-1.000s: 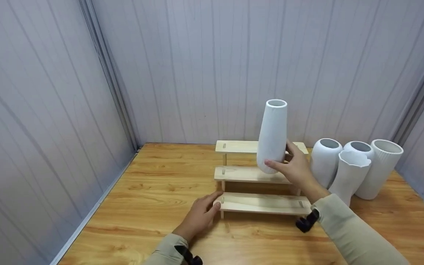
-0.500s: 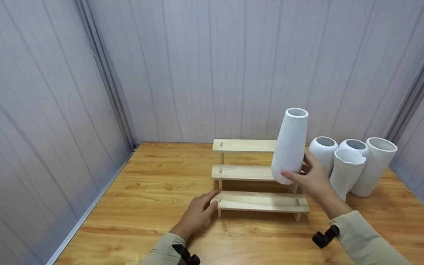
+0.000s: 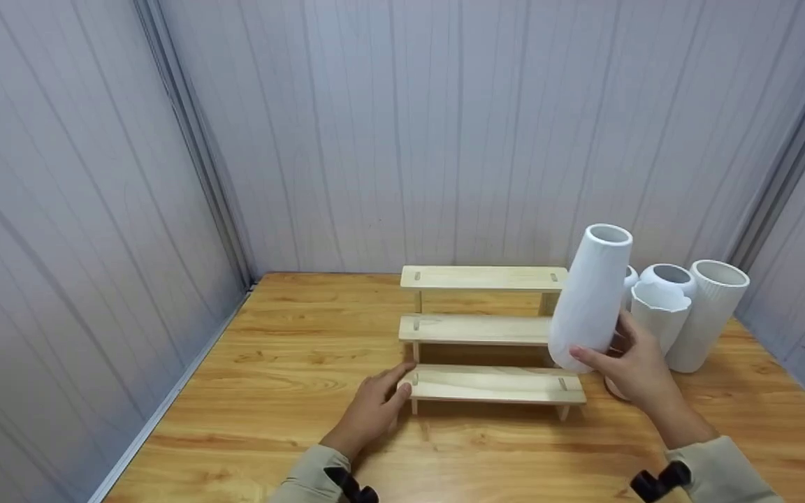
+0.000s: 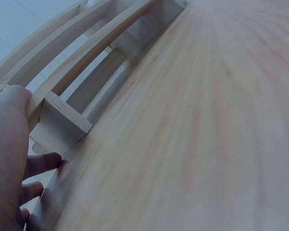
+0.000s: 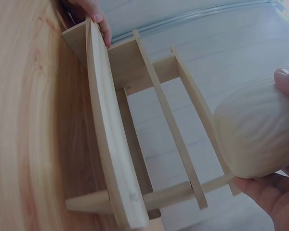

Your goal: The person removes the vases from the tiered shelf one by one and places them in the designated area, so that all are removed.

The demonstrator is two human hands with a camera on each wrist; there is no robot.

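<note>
My right hand (image 3: 636, 367) holds a tall white vase (image 3: 592, 297) near its base, the thumb across the front. The vase leans a little to the right and overlaps the right end of a three-tier wooden display stand (image 3: 483, 328) in the head view. From the right wrist, only the rounded bottom of the vase (image 5: 255, 127) shows, beside the upper tiers. My left hand (image 3: 371, 405) grips the left end of the lowest shelf (image 3: 493, 384). Seen from the left wrist, its thumb (image 4: 17, 96) lies over the board and its other fingers reach down beside the leg.
Several white vases stand grouped right of the stand: a ribbed one (image 3: 710, 314), one with a wavy rim (image 3: 660, 314), a round-shouldered one (image 3: 671, 274), and another mostly hidden. Panelled walls (image 3: 346, 140) enclose the wood-grain table (image 3: 291, 349) at the back and sides.
My right hand has carried the vase rightward and down, from over the upper shelves to the stand's right end, and the vase tilts more. My left hand stays at the lowest shelf.
</note>
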